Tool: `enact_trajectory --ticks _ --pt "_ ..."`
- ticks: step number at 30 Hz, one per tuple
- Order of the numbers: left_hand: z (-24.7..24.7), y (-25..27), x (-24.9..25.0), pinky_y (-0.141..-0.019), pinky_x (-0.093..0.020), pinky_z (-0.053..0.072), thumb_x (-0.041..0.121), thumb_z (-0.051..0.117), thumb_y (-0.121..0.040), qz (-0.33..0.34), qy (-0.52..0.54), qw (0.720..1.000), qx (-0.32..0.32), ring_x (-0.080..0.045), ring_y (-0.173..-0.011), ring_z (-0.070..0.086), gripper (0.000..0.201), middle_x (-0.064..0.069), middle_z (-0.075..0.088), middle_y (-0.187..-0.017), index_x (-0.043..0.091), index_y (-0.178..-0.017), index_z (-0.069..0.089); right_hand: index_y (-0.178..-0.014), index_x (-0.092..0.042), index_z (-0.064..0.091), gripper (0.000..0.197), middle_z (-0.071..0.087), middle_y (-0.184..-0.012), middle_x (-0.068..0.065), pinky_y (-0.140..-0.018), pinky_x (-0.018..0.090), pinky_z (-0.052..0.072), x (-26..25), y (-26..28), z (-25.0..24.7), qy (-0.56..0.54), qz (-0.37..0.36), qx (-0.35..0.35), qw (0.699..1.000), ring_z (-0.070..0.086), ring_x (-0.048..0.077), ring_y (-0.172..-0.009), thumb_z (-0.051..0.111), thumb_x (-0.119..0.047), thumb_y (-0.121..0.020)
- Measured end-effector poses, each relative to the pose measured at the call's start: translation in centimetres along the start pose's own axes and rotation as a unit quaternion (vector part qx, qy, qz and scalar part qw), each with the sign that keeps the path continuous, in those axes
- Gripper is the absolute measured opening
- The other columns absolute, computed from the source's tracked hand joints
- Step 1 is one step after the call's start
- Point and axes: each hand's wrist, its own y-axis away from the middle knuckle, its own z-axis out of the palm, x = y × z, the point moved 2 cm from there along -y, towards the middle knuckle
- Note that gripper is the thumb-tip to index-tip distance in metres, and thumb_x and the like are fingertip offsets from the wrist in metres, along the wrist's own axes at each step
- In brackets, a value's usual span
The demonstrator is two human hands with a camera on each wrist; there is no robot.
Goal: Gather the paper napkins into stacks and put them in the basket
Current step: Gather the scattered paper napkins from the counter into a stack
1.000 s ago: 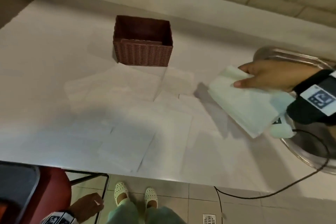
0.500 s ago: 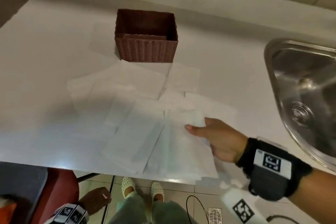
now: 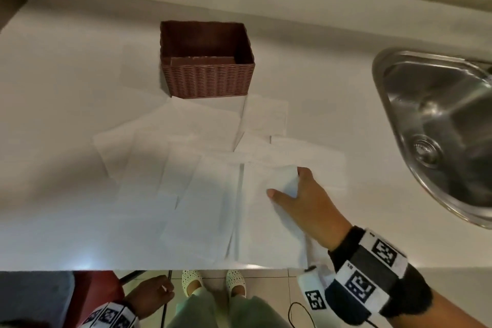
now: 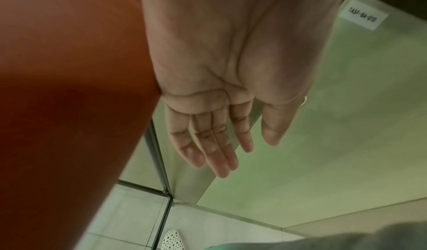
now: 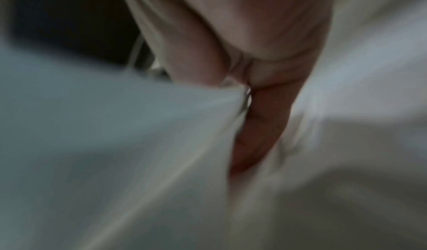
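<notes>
Several white paper napkins lie spread and overlapping on the pale counter in front of a brown wicker basket, whose inside looks empty. My right hand grips a stack of napkins at its right edge, thumb on top and fingers underneath. The stack lies low over the spread napkins near the counter's front edge. The right wrist view is blurred; it shows the thumb and a finger pinching white paper. Below the counter edge, my left hand hangs with fingers relaxed and holding nothing.
A steel sink is set into the counter at the right. A red chair stands under the counter's front left, close beside my left hand. A tiled wall runs behind the basket. Bare counter lies left of the basket.
My right hand has carried the napkin stack from beside the sink to the front middle of the counter and lowered it onto the spread napkins. The left hand has stayed down.
</notes>
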Motion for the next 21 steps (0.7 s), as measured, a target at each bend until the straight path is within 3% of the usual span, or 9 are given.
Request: enact_trajectory --ticks 2,5,7,10,13,16,19,21 --pt "-0.4 0.0 0.4 -0.070 -0.010 0.040 0.027 0.059 -0.088 0.000 -0.011 1.000 -0.002 0.006 -0.059 0.054 0.029 0.013 0.053 -0.071 0.040 -0.070 0.040 -0.138 -0.009 0.024 0.067 0.058 -0.108 0.003 -0.077 0.024 0.049 -0.4 0.0 0.0 0.061 -0.013 0.008 0.998 0.057 0.018 -0.094 0.058 -0.036 -0.087" --pt "-0.9 0.4 1.2 -0.079 -0.010 0.036 0.030 0.054 -0.091 0.031 -0.042 0.999 -0.004 0.002 -0.075 0.050 0.024 0.015 0.049 -0.074 0.036 -0.076 0.037 -0.131 -0.013 0.032 0.062 0.061 -0.103 0.003 -0.083 0.034 0.053 -0.5 0.0 0.3 0.098 -0.019 0.026 0.995 0.062 0.020 -0.092 0.059 -0.043 -0.084" --pt "-1.1 0.7 1.6 -0.080 -0.009 0.033 0.030 0.052 -0.092 0.040 -0.050 0.998 -0.007 0.000 -0.081 0.050 0.020 0.014 0.049 -0.077 0.034 -0.079 0.037 -0.129 -0.012 0.035 0.064 0.056 -0.108 0.004 -0.085 0.034 0.051 -0.7 -0.1 0.4 0.116 -0.014 0.046 0.992 0.058 0.021 -0.097 0.061 -0.047 -0.082" --pt "-1.2 0.7 1.7 -0.079 -0.013 0.038 0.027 0.055 -0.090 0.029 -0.041 0.999 -0.015 0.001 -0.071 0.049 0.026 0.015 0.048 -0.072 0.035 -0.072 0.037 -0.122 -0.007 0.040 0.066 0.039 -0.110 0.006 -0.089 0.030 0.040 -0.8 -0.6 0.5 0.152 0.010 0.072 0.986 0.043 0.023 -0.108 0.063 -0.049 -0.078" --pt "-1.8 1.6 2.4 -0.084 -0.011 0.041 0.026 0.056 -0.089 0.041 -0.041 0.998 -0.005 0.001 -0.074 0.051 0.026 0.016 0.047 -0.068 0.034 -0.072 0.038 -0.102 -0.010 0.051 0.045 0.044 -0.099 0.002 -0.082 0.028 0.039 -0.8 -0.9 0.7 0.158 0.009 0.057 0.986 0.043 0.020 -0.097 0.063 -0.046 -0.078" --pt "-2.8 2.9 3.0 -0.073 0.007 0.031 0.032 0.052 -0.091 0.085 -0.037 0.995 0.035 0.010 -0.088 0.053 0.023 0.018 0.049 -0.073 0.039 -0.076 0.037 -0.089 -0.009 0.061 0.028 0.064 -0.089 0.005 -0.064 0.023 0.047 -0.8 -0.8 0.2 0.074 -0.016 0.055 0.996 0.060 0.020 -0.079 0.065 -0.036 -0.080" --pt "-4.0 5.4 3.6 -0.073 0.005 0.035 0.039 0.058 -0.086 0.117 -0.010 0.992 0.043 0.026 -0.084 0.051 0.022 0.020 0.058 -0.082 0.048 -0.073 0.042 -0.102 -0.010 0.063 0.027 0.069 -0.098 0.009 -0.076 0.034 0.053 -0.5 -0.6 -0.6 -0.038 -0.014 0.049 0.998 0.066 0.024 -0.088 0.064 -0.028 -0.083" --pt "-5.1 7.0 4.2 -0.077 0.001 0.040 0.060 0.055 -0.073 0.102 -0.026 0.994 0.042 0.026 -0.081 0.055 0.011 0.030 0.066 -0.088 0.050 -0.070 0.057 -0.108 -0.011 0.062 0.027 0.069 -0.106 0.008 -0.084 0.035 0.053 -0.4 -0.4 -0.9 -0.108 -0.007 0.023 0.994 0.065 0.022 -0.095 0.065 -0.020 -0.083"
